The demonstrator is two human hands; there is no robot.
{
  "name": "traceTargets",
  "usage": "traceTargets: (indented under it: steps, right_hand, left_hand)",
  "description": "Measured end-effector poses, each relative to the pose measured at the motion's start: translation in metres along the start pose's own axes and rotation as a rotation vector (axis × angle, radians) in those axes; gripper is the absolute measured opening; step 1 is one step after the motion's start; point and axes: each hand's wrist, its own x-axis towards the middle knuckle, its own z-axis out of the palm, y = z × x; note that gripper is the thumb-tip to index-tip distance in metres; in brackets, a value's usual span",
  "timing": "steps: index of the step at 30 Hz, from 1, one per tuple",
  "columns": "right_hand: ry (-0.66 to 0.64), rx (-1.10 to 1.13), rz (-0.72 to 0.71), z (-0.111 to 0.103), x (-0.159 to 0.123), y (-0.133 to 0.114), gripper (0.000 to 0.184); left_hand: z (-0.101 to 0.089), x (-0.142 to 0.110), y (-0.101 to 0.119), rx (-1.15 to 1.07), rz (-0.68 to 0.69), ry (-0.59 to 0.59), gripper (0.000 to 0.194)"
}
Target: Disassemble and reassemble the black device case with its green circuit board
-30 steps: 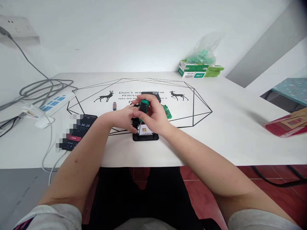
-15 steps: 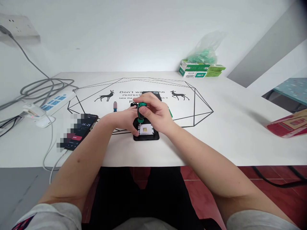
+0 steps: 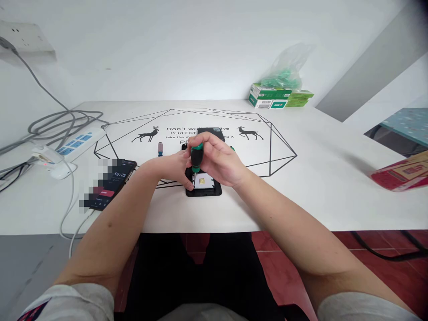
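Note:
My right hand (image 3: 222, 158) grips a screwdriver (image 3: 196, 159) with a black and green handle, held upright with the fingers curled round its top. Its thin shaft points down at the left edge of a white panel (image 3: 207, 182) with a small gold square on it. That panel sits inside a black plastic housing (image 3: 204, 193) lying flat on the table. My left hand (image 3: 177, 168) holds the housing's left side, the thumb by the screwdriver tip; its other fingers are partly hidden. Whether the tip sits in a screw is too small to tell.
A second screwdriver (image 3: 160, 148) lies behind my left hand. Behind my right hand is a black device (image 3: 210, 132). At left are a phone (image 3: 115, 183) showing a timer and a power strip (image 3: 80, 143) with cables. Green and white boxes (image 3: 270, 96) stand at the back.
The fingers and thumb of my right hand have shifted round the screwdriver handle, and the hand has turned. My left hand and the housing stay in place.

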Motion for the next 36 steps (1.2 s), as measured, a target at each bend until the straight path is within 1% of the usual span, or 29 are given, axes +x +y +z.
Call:
traceTargets:
  steps: [3,6,10,13,16,19,22,25,28,30,33,36]
  right_hand:
    - [0.058,-0.046,-0.055,-0.005,0.002,0.002,0.041]
    - [0.041,-0.016,0.000,-0.007,0.001,-0.001,0.038]
    - [0.034,0.063,0.062,-0.005,-0.001,-0.004,0.038]
    - [0.073,-0.014,0.002,-0.005,0.000,0.000,0.042]
    - [0.126,-0.081,-0.060,-0.008,0.001,0.002,0.039]
    - [0.124,0.019,-0.006,-0.008,0.000,-0.001,0.035]
    - [0.110,0.121,0.046,-0.002,-0.001,-0.004,0.039]
    - [0.136,0.095,0.002,0.001,0.000,-0.003,0.042]
    - [0.177,0.016,-0.049,-0.001,0.001,-0.003,0.037]
    - [0.177,0.024,-0.020,-0.003,0.001,-0.004,0.034]
    - [0.148,0.103,0.045,-0.001,-0.001,-0.007,0.038]
    - [0.154,0.116,0.024,0.001,0.000,-0.005,0.042]
  left_hand:
    - [-0.001,-0.001,0.003,0.026,-0.009,-0.009,0.080]
    - [-0.001,-0.001,0.004,0.031,0.000,-0.014,0.083]
    - [-0.002,0.001,0.003,0.002,-0.002,-0.032,0.086]
    - [-0.002,0.001,0.005,0.002,-0.017,-0.025,0.084]
    - [-0.003,0.000,0.008,0.008,0.010,-0.022,0.080]
    - [-0.004,-0.002,0.008,0.007,-0.020,-0.045,0.085]
    - [-0.004,-0.002,0.007,-0.005,-0.059,-0.066,0.087]
    - [-0.004,-0.001,0.005,0.002,-0.048,-0.065,0.089]
    - [-0.004,0.000,0.005,0.004,-0.006,-0.060,0.090]
    - [-0.004,0.001,0.004,0.004,0.002,-0.073,0.093]
    - [-0.004,0.002,0.003,0.001,-0.029,-0.081,0.099]
    - [-0.003,0.001,0.003,0.006,-0.046,-0.084,0.098]
